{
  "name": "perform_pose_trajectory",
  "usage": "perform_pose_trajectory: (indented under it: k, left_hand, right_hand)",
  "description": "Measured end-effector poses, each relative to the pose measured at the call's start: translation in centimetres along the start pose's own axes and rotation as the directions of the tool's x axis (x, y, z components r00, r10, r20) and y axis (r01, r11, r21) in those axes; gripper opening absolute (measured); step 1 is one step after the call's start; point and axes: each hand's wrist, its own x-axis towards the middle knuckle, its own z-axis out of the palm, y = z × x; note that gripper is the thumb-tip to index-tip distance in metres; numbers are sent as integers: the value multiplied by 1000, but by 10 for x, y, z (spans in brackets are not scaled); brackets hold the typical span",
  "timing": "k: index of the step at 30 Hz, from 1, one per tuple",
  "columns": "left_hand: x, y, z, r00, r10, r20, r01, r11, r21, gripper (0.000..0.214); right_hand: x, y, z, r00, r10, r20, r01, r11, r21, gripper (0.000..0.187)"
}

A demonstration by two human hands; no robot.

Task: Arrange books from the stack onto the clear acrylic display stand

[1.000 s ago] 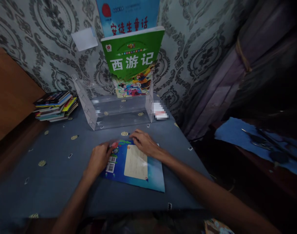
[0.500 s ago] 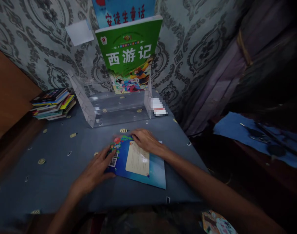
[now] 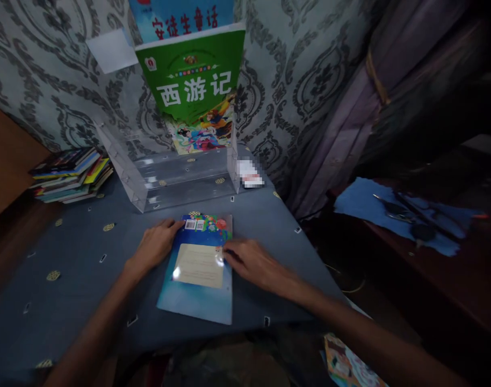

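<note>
A blue book [image 3: 205, 306] lies flat on the table with its back cover up, showing barcodes at the far end and a cream text panel. My left hand [image 3: 157, 247] holds its far left corner, fingers closed along the edge. On the opposite side, my right hand [image 3: 253, 263] has curled fingers gripping the right edge beside the panel. Beyond the book stands a clear acrylic rack [image 3: 185, 191] with tall side panels. A green book [image 3: 193, 102] with white Chinese characters stands upright in it, in front of a blue book [image 3: 185, 21] higher up.
A stack of books [image 3: 72, 174] sits at the table's left rear. A blurred white item [image 3: 249, 173] lies right of the rack. Patterned cloth [image 3: 278, 80] hangs behind. To the right, blue cloth [image 3: 358, 201] carries tools; a colourful book [image 3: 346, 360] lies below the table's front edge.
The blue book has turned so its barcode end now points away from me. My left hand moved to its far left corner, my right hand to its right edge. The view shifted slightly right.
</note>
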Motion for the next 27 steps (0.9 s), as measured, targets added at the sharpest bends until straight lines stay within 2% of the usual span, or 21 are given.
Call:
perform_pose_trajectory:
  k: [5,9,12,14,16,18,21,25,27]
  left_hand:
    - [24,11,-6,999,-7,-39,6,999,-46,40]
    - [20,44,-4,992,-53,-116,57,998,37,36]
    - [4,77,3,992,-57,-112,57,998,-2,45]
    - [-5,96,9,993,-30,-114,31,1000,2,61]
    - [-12,107,15,994,-20,-103,23,1000,21,76]
    - [-14,108,22,996,-8,-83,10,1000,23,81]
    - [-14,94,29,995,71,-67,-72,997,-1,75]
    - [-16,71,31,973,223,-62,-225,974,-26,69]
    - [-17,69,32,967,242,-79,-244,970,-19,65]
  right_hand:
    - [-4,-12,12,993,-105,52,96,983,154,18]
    - [7,2,2,995,-93,22,83,955,283,19]
    - [24,26,-9,993,17,-117,38,891,452,24]
    - [38,43,-12,955,102,-278,43,882,468,22]
    - [51,58,-11,913,138,-383,55,891,452,21]
    - [59,68,-6,892,153,-426,73,881,467,22]
    - [63,76,3,878,172,-447,92,855,511,24]
    - [59,77,5,890,161,-428,103,841,531,28]
    - [56,74,1,897,118,-425,121,861,494,30]
